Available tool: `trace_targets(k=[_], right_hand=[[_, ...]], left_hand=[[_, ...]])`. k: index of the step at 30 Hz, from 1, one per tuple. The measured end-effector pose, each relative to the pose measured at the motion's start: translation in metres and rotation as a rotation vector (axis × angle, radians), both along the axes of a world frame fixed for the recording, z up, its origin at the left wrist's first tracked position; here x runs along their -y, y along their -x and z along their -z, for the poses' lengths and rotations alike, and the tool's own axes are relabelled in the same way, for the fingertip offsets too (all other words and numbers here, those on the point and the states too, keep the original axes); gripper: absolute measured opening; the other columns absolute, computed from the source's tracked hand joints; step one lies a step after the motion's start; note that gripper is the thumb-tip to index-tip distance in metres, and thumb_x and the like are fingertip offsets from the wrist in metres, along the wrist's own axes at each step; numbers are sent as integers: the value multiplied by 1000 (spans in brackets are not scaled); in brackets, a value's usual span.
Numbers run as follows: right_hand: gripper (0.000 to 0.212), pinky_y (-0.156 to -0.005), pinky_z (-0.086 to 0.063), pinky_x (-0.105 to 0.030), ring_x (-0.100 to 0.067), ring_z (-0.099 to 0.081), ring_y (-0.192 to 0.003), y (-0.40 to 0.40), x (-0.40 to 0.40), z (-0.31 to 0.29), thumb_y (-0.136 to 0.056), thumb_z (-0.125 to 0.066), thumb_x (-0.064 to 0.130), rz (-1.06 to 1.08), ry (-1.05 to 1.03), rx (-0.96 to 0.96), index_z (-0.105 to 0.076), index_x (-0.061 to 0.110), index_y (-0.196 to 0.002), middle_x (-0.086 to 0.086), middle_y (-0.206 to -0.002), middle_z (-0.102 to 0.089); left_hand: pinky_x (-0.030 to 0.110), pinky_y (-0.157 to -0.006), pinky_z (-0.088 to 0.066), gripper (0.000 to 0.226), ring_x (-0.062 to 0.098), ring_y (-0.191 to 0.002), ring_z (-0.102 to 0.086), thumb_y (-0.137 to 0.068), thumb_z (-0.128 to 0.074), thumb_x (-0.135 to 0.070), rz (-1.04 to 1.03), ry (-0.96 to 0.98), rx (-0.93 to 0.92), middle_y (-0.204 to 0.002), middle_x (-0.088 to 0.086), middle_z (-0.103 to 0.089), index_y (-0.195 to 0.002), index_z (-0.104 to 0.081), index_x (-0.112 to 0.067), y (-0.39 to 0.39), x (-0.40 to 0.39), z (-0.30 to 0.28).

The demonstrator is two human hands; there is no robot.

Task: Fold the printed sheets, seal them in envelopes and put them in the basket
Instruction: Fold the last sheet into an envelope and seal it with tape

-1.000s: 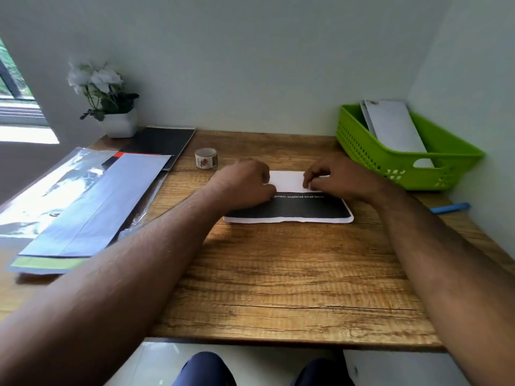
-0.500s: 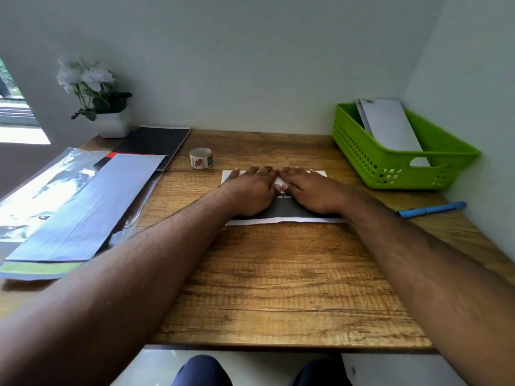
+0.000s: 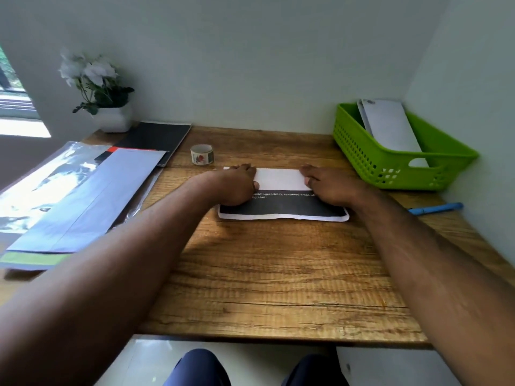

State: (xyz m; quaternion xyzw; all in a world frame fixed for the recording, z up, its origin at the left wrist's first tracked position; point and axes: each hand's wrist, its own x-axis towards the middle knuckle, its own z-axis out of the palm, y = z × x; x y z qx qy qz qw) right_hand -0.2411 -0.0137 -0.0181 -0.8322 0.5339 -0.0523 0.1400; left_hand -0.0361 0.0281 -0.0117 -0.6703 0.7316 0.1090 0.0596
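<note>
Printed sheet (image 3: 281, 203): lay flat on the wooden worktop (image 3: 278, 274), roughly at its middle and toward the back wall. It was folded, a plain white flap turned down over its far part, a black printed band with white lettering showing on its near part, and a thin white border along its near edge.

Left hand (image 3: 235, 188): rested palm down on the left end of the sheet, fingers flat and close together, pressing the paper to the worktop.

Right hand (image 3: 331, 186): rested palm down on the right end of the sheet, fingers likewise flat and pressing. The two hands were apart, with the white flap bare between them.

Basket (image 3: 370, 162): green, perforated plastic, to the right of the sheet and farther back, against the corner of the walls. White envelopes (image 3: 390, 126) leaned inside it; how many could not be told.

Blue pen (image 3: 434, 208): lay on the worktop just right of the sheet, in front of the basket.

Tape roll (image 3: 202, 154): small, patterned, stood on the worktop just behind the sheet's left corner, not touching it.

Black folder (image 3: 156, 136): flat on the worktop, left of the tape roll and behind it.

Grey-blue envelopes (image 3: 92, 201): a loose stack well left of the sheet, overlapping a clear plastic sleeve (image 3: 41, 179).

Potted white flowers (image 3: 103, 93): in the far left corner, behind the folder.
</note>
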Motion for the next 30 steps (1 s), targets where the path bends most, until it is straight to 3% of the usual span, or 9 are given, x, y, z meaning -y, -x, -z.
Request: trace_targets(k=[4,9,15,19,21,23,25,27,30], right_hand=[[45,-111,-18,-21,-19,-25,-143,0,0,1,-102,-33,23,41,18,55,-32,15,-147,-2,-156,-25],[43,-110,-29,-29,-22,-40,-134,3,5,7,-98,-46,27,63,100,90,-45,17,-140,-4,-148,-42],[53,-100,-33,-23,-17,-46,-126,9,14,1,-88,-64,20,26,17,333,-47,25,-138,0,-139,-51],[55,-92,-38,-24,-13,-52,-111,7,20,-3,-82,-71,19,7,-31,352,-53,22,-133,3,-129,-57],[54,-89,-38,-23,-11,-53,-106,8,19,-9,-78,-74,20,-6,-84,310,-57,21,-129,2,-125,-58],[49,-90,-41,-25,-12,-55,-104,9,17,-13,-75,-76,19,-22,-106,277,-63,21,-123,1,-116,-63],[33,-88,-45,-29,-13,-58,-97,9,13,-15,-73,-77,17,-23,-17,315,-70,19,-105,3,-102,-65],[17,-83,-43,-33,-13,-56,-88,9,10,-17,-71,-76,18,-24,257,386,-67,23,-85,5,-90,-59],[15,-87,-34,-40,-11,-54,-95,8,7,-18,-69,-69,15,-37,594,406,-65,25,-79,7,-96,-55]], left_hand=[[44,-115,-28,49,33,-141,-30,-104,-30,-20,-94,27,2,-155,19,-26,-149,-24,-1,-20,-3,3],[45,-104,-42,40,31,-126,-48,-98,-39,-20,-110,124,-6,-139,14,-49,-136,-47,-10,-20,-2,6],[57,-114,-17,56,36,-143,-18,-95,-46,-29,-75,164,-55,-155,9,-27,-148,-31,-36,-18,-3,-5],[55,-113,-24,64,34,-140,-24,-83,-59,-59,-165,234,-179,-151,7,-34,-140,-43,-36,-25,5,1],[48,-106,-36,60,29,-130,-39,-76,-69,-59,-148,244,-279,-139,5,-46,-129,-54,-35,-27,6,0],[33,-89,-43,48,20,-112,-51,-77,-77,-41,-103,292,-439,-119,1,-55,-120,-61,-28,-28,4,-4],[28,-78,-43,34,18,-100,-55,-77,-79,-23,-41,423,-550,-103,-2,-56,-109,-68,-20,-28,0,-10],[29,-76,-47,23,19,-94,-58,-75,-79,-14,0,611,-648,-96,0,-57,-96,-72,-15,-27,-2,-14],[15,-74,-45,16,13,-87,-56,-75,-76,-4,80,775,-700,-96,1,-59,-90,-72,-11,-25,-5,-13]])
